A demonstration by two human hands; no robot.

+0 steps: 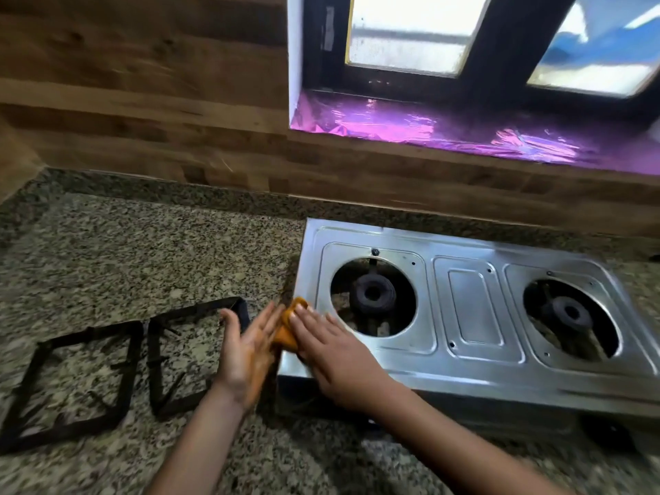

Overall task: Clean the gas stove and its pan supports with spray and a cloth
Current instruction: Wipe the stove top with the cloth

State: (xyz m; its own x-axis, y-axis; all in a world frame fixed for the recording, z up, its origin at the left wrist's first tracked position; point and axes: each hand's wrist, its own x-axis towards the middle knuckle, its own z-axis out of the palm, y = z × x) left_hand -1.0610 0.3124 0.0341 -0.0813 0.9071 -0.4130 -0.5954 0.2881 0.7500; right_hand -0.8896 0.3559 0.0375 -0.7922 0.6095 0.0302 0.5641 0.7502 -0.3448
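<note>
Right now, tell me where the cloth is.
Head view: the cloth is on the stove's left edge, under the right hand, against the left hand.

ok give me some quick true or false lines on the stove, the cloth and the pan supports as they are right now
1. Both pan supports sit over the burners. False: they lie on the granite counter, left of the gas stove.
2. The right hand presses flat on the orange cloth at the stove's left edge. True.
3. The left hand grips a spray bottle. False: it is open, palm turned toward the cloth, beside the stove's left edge.
4. The left burner and the right burner are both uncovered. True.
</note>
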